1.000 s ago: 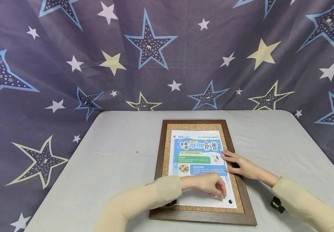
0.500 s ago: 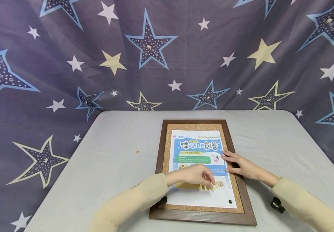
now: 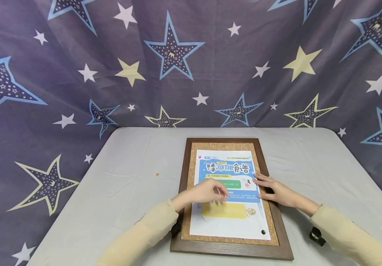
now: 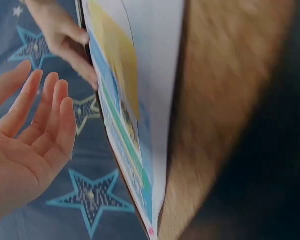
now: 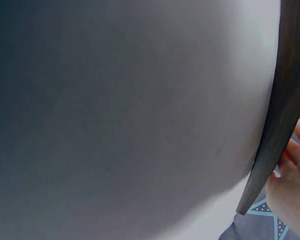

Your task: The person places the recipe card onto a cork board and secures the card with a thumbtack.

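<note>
A wood-framed corkboard (image 3: pixel 230 248) lies on the table with a printed sheet (image 3: pixel 230 229) flat on its cork. A pink pushpin (image 3: pixel 199 157) sits in the sheet's upper left corner, and a dark pushpin (image 3: pixel 263 232) in its lower right. My left hand (image 3: pixel 207 191) hovers over the sheet's left middle, fingers loosely bent; the left wrist view shows its palm with nothing in it. Spread along the sheet's right edge are the fingers of my right hand (image 3: pixel 280 190), which rests across the frame. The right wrist view shows that hand partly behind the frame's dark side (image 5: pixel 285 85).
The grey-covered table (image 3: pixel 137 199) surrounds the board. A small orange spot (image 3: pixel 157 174) shows on its left half. Behind the table hangs a purple curtain (image 3: pixel 210 81) with stars. A dark wrist device (image 3: pixel 317 236) is under my right sleeve.
My left hand has moved up and left, away from the dark pushpin at the sheet's lower right, uncovering the yellow block. The right hand has stayed in place.
</note>
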Tool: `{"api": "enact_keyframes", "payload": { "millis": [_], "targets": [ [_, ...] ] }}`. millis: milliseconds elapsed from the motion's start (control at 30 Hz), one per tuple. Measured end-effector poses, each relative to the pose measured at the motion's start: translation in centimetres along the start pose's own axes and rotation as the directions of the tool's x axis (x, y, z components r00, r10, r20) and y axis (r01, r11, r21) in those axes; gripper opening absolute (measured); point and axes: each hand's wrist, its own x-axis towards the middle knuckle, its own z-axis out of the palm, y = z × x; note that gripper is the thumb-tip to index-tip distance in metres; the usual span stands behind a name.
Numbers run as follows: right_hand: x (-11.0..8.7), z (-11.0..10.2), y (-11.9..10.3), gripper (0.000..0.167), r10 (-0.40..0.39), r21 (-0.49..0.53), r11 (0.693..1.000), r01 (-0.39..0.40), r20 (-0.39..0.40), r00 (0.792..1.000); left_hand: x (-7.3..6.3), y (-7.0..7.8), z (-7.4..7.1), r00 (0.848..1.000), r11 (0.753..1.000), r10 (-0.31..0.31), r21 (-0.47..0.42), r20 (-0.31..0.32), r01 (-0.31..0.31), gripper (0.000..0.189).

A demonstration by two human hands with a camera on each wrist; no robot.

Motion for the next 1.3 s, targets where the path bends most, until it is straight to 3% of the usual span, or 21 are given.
{"api": "enact_keyframes", "payload": {
  "millis": [300, 800, 1100, 1300],
  "targets": [
    [0.0, 0.0, -0.1, 0.054, 0.011, 0.008, 1.0, -0.011, 0.009, 1.0, -1.7, -1.8, -2.2, 0.993, 0.992, -0.026, 0.119, -0.118, 0.04, 0.018],
    [0.0, -0.1, -0.3, 0.054, 0.011, 0.002, 1.0, -0.011, 0.003, 1.0, -4.8, -4.8, -4.9, 0.947, 0.964, -0.019, 0.245, -0.321, 0.102, 0.014],
    [0.0, -0.1, -0.4, 0.054, 0.01, 0.003, 1.0, -0.01, 0.009, 1.0, -6.3, -6.9, -6.0, 0.925, 0.923, -0.015, 0.349, -0.381, 0.159, 0.013],
    [0.0, -0.2, -0.4, 0.054, 0.01, 0.006, 1.0, -0.01, 0.007, 1.0, -7.4, -8.2, -6.6, 0.918, 0.919, -0.04, 0.347, -0.395, 0.189, 0.014]
  ]
}}
